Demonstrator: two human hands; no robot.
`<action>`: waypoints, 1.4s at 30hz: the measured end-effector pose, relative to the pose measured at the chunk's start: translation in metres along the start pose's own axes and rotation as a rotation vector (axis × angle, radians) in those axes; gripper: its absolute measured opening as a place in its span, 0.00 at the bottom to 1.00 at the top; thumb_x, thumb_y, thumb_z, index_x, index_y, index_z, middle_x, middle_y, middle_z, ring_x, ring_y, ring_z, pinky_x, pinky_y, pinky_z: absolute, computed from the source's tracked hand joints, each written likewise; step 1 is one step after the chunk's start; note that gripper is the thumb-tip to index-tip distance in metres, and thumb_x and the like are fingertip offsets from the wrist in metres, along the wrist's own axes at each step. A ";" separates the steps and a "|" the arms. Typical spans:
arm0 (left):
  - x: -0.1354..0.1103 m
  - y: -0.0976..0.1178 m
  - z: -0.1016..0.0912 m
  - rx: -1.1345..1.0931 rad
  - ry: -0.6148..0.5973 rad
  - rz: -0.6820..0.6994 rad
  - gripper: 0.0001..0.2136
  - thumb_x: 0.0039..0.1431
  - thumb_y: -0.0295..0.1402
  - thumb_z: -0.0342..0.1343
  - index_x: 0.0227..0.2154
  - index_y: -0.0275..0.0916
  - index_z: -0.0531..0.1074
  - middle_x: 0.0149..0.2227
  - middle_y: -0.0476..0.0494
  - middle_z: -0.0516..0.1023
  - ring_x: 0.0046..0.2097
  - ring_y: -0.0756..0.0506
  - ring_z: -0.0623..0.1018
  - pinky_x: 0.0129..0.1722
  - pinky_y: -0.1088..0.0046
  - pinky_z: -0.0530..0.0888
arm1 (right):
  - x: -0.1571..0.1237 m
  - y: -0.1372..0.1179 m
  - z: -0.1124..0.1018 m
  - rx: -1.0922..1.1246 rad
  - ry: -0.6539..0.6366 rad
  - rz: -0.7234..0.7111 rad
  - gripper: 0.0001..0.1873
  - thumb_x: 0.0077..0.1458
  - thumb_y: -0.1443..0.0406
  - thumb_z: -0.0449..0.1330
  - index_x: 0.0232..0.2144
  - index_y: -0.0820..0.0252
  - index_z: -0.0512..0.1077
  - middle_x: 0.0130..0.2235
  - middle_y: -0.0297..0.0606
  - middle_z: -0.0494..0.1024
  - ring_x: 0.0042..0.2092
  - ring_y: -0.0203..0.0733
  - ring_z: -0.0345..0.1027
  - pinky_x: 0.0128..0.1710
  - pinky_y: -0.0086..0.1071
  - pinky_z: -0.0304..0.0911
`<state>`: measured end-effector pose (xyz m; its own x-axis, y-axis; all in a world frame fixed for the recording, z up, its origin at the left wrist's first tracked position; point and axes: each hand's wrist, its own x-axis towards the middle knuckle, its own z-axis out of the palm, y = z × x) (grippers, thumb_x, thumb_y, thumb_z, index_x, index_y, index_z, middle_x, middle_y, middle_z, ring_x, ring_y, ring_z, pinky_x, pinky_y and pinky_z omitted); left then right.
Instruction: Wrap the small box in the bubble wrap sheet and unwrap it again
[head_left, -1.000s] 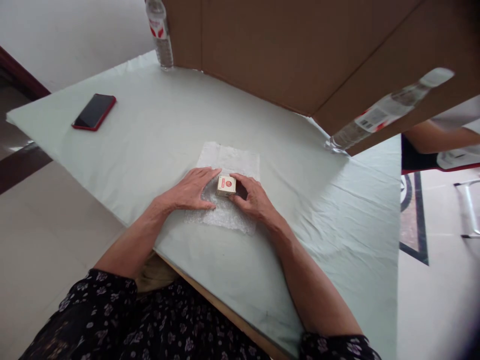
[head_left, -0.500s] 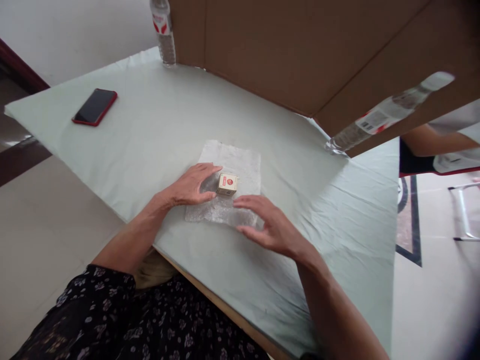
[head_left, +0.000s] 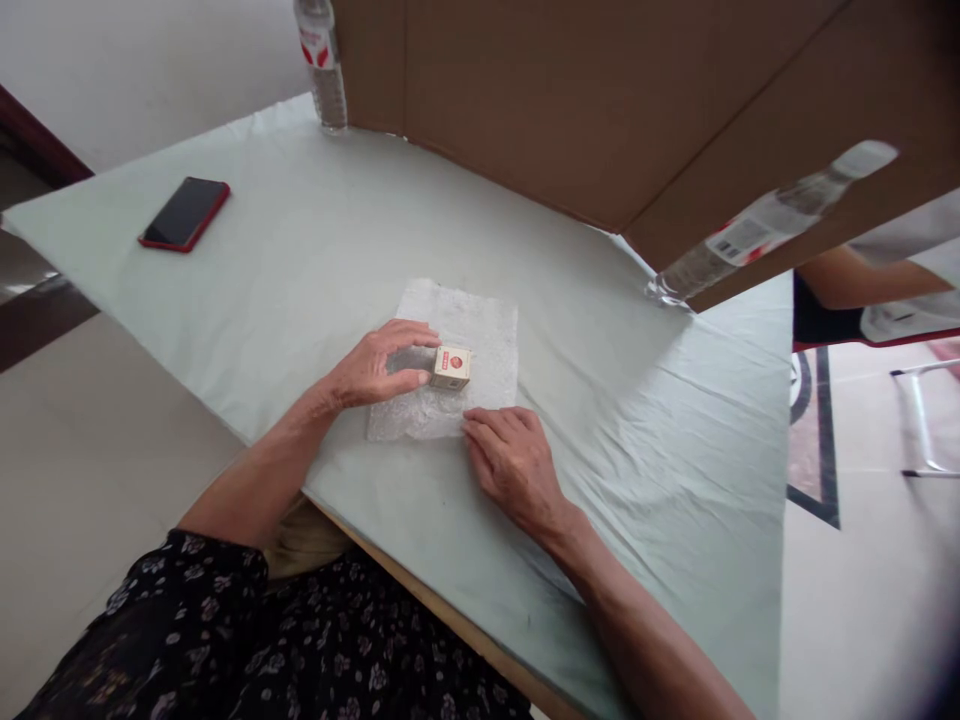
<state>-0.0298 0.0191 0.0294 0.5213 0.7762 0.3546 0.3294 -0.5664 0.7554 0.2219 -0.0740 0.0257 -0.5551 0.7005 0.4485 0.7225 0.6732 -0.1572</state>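
Observation:
A small cream carton (head_left: 451, 368) with a red print on top sits on a sheet of clear bubble wrap (head_left: 491, 335). My left hand (head_left: 375, 368) is at the carton's left side, thumb and fingers apart, with the thumb tip beside or just touching it. At the near right edge of the wrap is my right hand (head_left: 514, 460), its fingers drawn together and closed on that edge. The fingertips partly hide the wrap's border there.
A pale green cloth covers the table (head_left: 600, 400). A phone with a red case (head_left: 185, 214) lies at the far left. A tall brown cardboard panel (head_left: 525, 100) stands behind, with a water bottle (head_left: 322, 70) and another bottle (head_left: 750, 235) against it. Another person's arm (head_left: 870, 280) shows at right.
My right hand has come down and inward, and its open fingers have closed at the wrap's near edge. My left fingers shifted slightly beside the carton, which stays in place.

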 end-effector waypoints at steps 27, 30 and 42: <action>0.013 0.020 0.031 -0.171 0.175 -0.339 0.09 0.54 0.37 0.60 0.24 0.38 0.72 0.45 0.40 0.83 0.43 0.45 0.81 0.39 0.72 0.73 | 0.063 0.050 0.021 0.875 0.060 0.661 0.11 0.53 0.56 0.62 0.28 0.57 0.71 0.39 0.39 0.82 0.39 0.42 0.74 0.41 0.35 0.66; 0.013 0.022 0.032 -0.218 0.175 -0.355 0.12 0.53 0.40 0.62 0.23 0.38 0.71 0.43 0.40 0.83 0.40 0.46 0.80 0.38 0.73 0.72 | 0.060 0.046 0.021 0.856 0.074 0.666 0.10 0.53 0.57 0.62 0.28 0.57 0.72 0.37 0.38 0.82 0.38 0.42 0.73 0.41 0.35 0.65; 0.011 0.023 0.033 -0.246 0.125 -0.400 0.09 0.53 0.36 0.61 0.23 0.37 0.72 0.40 0.42 0.82 0.40 0.47 0.79 0.40 0.73 0.72 | 0.053 0.043 0.021 0.844 0.082 0.703 0.09 0.52 0.58 0.62 0.27 0.58 0.73 0.32 0.36 0.81 0.34 0.39 0.72 0.37 0.33 0.65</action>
<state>0.0094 0.0056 0.0331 0.2882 0.9556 0.0621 0.2806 -0.1462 0.9486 0.2153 -0.0029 0.0241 -0.0784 0.9941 0.0752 0.3350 0.0973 -0.9372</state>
